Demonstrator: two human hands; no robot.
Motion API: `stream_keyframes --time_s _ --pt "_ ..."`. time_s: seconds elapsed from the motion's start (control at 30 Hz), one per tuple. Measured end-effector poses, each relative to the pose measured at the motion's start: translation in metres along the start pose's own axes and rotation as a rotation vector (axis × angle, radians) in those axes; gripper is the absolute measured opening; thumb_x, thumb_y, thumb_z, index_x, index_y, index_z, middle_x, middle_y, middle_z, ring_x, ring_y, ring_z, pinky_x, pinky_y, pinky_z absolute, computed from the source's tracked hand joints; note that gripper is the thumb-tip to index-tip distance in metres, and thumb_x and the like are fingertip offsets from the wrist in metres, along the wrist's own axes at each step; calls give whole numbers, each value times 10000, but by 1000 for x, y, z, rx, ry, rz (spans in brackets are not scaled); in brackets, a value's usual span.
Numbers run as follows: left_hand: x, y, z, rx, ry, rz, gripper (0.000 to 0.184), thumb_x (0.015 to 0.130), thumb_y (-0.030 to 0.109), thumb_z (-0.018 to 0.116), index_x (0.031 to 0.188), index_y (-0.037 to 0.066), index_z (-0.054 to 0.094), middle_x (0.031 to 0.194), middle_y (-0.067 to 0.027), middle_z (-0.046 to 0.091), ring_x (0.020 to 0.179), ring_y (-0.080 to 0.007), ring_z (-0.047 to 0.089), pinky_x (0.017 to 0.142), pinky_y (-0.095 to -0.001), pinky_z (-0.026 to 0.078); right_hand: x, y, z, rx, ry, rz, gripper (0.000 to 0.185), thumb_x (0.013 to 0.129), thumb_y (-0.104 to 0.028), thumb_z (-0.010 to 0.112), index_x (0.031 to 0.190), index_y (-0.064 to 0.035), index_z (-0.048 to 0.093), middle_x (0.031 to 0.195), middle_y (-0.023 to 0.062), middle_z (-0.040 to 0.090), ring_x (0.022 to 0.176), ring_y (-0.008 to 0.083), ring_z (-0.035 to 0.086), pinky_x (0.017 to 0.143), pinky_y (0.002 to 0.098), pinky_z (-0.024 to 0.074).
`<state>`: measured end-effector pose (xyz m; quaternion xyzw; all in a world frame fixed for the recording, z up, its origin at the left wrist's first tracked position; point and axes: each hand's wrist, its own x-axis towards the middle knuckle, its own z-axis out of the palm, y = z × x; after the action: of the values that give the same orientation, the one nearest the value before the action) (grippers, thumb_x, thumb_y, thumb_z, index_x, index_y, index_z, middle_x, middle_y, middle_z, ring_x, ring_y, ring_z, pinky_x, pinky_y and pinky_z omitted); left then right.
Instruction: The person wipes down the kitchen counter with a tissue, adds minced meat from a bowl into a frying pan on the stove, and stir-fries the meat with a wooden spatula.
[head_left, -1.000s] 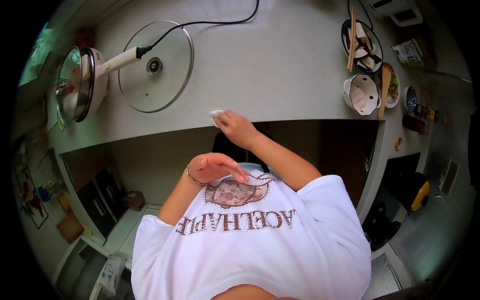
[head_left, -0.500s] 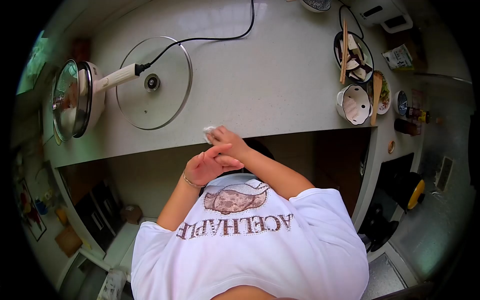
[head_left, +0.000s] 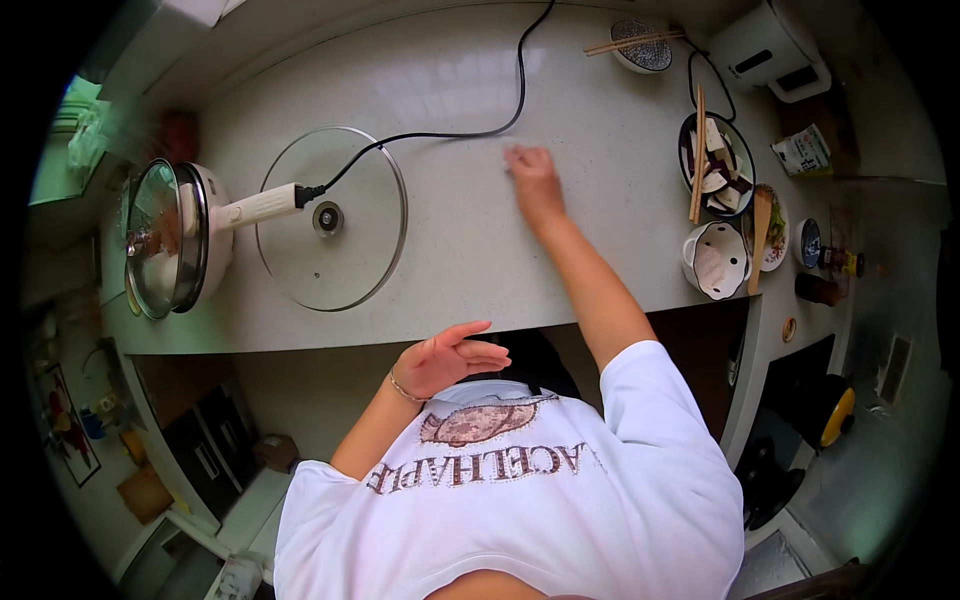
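Note:
My right hand (head_left: pixel 537 185) is on the white countertop (head_left: pixel 455 240), right of the large glass lid (head_left: pixel 390 255). Its fingers are curled down and a little blurred. A crumpled white tissue was in them half a second ago; now the hand hides it, and none lies on the counter. Near the front edge, before the shirt, my left hand (head_left: pixel 450 360) hovers with fingers stretched and nothing in it. A bracelet circles that wrist. Farther left stands a white electric pan (head_left: pixel 215 245) under a glass cover, its handle (head_left: pixel 262 207) reaching over the large lid.
A black cord (head_left: pixel 450 134) runs from the handle to the back. At right are a bowl of cut eggplant (head_left: pixel 725 185) with chopsticks, a white pot (head_left: pixel 700 262), a wooden spatula (head_left: pixel 760 235) and a plate. A small bowl (head_left: pixel 645 52) with chopsticks stands behind.
My right hand has moved forward and right across the counter, away from the front edge. My left hand stays near my body, fingers still stretched. The whole view has shifted slightly.

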<state>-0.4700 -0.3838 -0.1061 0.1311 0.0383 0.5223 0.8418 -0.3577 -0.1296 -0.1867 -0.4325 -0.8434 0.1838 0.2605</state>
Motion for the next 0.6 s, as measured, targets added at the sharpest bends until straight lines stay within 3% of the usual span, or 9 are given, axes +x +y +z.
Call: stream_keyframes --time_s 0.1,0.2,0.27,0.4,0.6 --pt "9 13 -3 -8 -10 26 681 897 444 377 1399 31 175 1325 -284 357 1255 -386 335 1061 -472 208 -44 -65 20 126 -210 -448 249 754 -36 550 995 -26 612 1077 66 585 969 242 538 800 307 491" --pt "14 22 -7 -17 -18 48 679 897 444 378 1399 35 174 1332 -283 348 1260 -386 327 1062 -471 207 -26 -22 5 -57 -76 -498 235 726 -47 562 952 -11 616 1080 60 596 960 247 541 788 336 497" --pt "14 26 -9 15 -12 14 679 897 447 378 1400 38 175 1332 -283 347 1259 -382 329 1063 -467 206 16 25 -10 -242 61 -209 271 708 -26 561 972 -14 619 1089 66 600 944 250 544 781 324 497" --pt "16 28 -11 16 57 -31 688 894 457 379 1399 37 175 1336 -274 349 1259 -371 334 1063 -464 207 42 21 1 -197 91 -89 274 710 -11 550 975 -17 623 1069 78 606 941 252 540 772 309 495" --pt "33 38 -4 91 -39 -106 704 889 469 378 1397 25 179 1343 -253 354 1260 -352 341 1058 -451 214 -62 -77 36 277 -276 -479 276 722 -53 559 989 -28 622 1066 37 603 948 215 543 763 297 502"
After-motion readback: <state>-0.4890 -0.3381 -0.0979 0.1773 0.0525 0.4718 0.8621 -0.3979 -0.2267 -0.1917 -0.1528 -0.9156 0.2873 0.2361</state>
